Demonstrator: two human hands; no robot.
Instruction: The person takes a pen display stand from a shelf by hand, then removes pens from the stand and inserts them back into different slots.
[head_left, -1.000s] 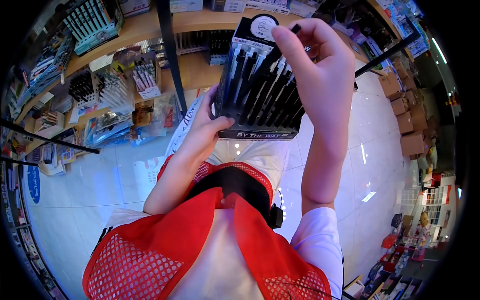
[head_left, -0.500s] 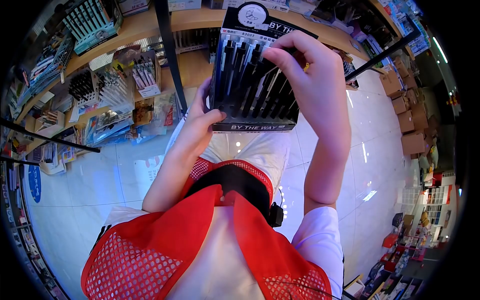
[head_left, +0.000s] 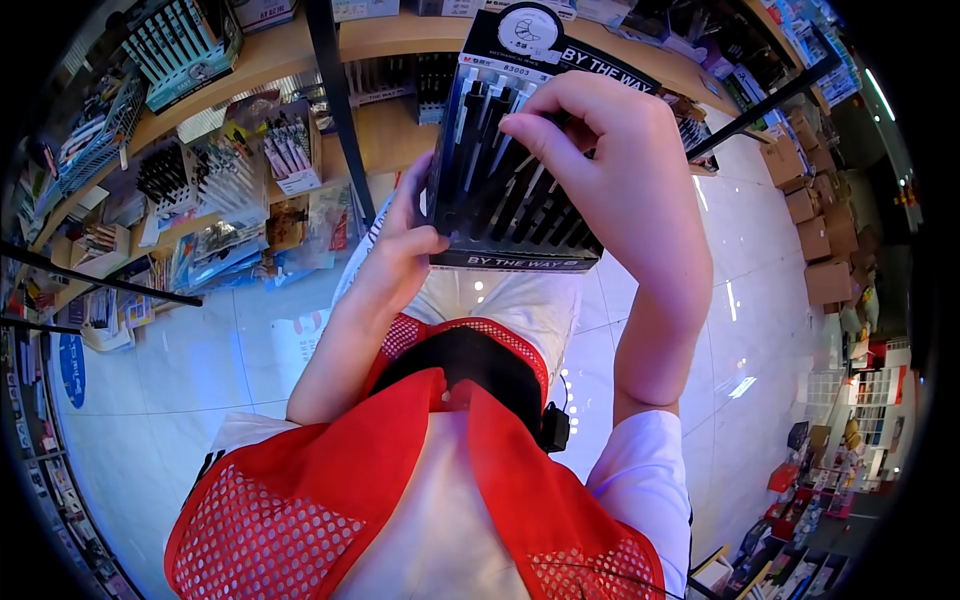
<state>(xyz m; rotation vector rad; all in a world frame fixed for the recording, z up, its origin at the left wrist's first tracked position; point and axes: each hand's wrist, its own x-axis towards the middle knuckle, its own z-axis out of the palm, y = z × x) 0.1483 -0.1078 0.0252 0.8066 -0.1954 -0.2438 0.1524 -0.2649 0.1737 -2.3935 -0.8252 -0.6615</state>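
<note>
Black rectangular card display box, "BY THE WAY" printed in white on front lip, is held up in front of the body, above the white trousers. Box is tilted, header end away from the body, front lip nearest it. Its left side is gripped by the bare left hand: thumb laid over the lower left front corner, fingers wrapped along the side, partly hidden.

Slim black-bodied pens are stood in rows inside the box; some lighter ones are mixed in at the left. "83003" is readable on the strip above them. Black header board is fitted at the top, with a white round emblem at its left.

Bare right hand is bent over the upper right part of the box, fingers curled, thumb and index brought close together at the pen tops. Whether a pen is pinched there can't be told; fingertips are partly covered by the hand itself. Several pens are hidden behind it.

Surroundings: light wooden shelf beyond the box, crossed by a black metal post. Teal pen display stand is placed at upper left. Brown cardboard cartons are stacked at far right, on glossy white floor tiles. Red mesh-panelled vest is worn.
</note>
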